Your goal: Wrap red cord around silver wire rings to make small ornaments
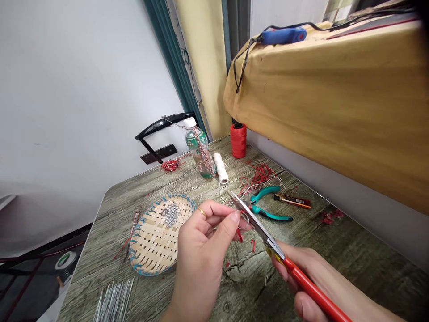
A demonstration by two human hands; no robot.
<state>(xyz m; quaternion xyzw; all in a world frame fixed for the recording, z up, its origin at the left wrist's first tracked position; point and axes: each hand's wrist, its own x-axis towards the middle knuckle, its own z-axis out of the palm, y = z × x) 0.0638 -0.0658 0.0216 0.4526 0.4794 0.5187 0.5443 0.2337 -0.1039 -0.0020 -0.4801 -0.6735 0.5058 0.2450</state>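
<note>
Right hand (pixel 318 268) closed round red-handled scissors (pixel 261 228), blades slightly parted right at the pinch of left hand (pixel 201 255), thumb and forefinger holding small wire ring (pixel 244 220) with red thread; woven basket (pixel 150 250) left of pinch, teal pliers (pixel 268 206) just beyond.

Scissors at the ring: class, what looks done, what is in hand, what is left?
Done: a cluster of metal rings lies in the woven basket, and red scraps dot the table. In hand: the left hand pinches a ring with red thread on it; the right hand holds the scissors, blades at it. Left, probably: the trimming cut.
</note>
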